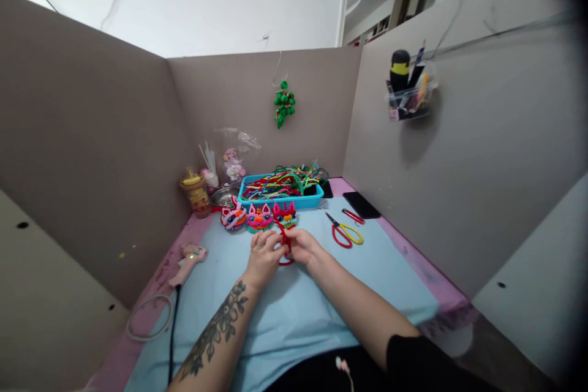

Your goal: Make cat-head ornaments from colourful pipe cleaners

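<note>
Close together above the middle of the table, my left hand (264, 251) and my right hand (301, 245) both pinch a red cord (285, 234). One end of it rises above the fingers, and a loop hangs below them; its exact kind is too small to tell. Just beyond my hands stand three colourful corded animal heads with ears: a pink and white one (233, 217), a pink and orange one (260, 218) and a red one (285, 214). To the right lie scissors (342, 233) with one red and one yellow handle.
A blue tray (316, 200) heaped with coloured cords stands at the back. A phone (361, 204) and a small red tool (353, 216) lie right. On the left are a lidded cup (198, 196), a metal bowl (224, 196) and a pink glue gun (187, 264) with its cable. Partitions enclose three sides.
</note>
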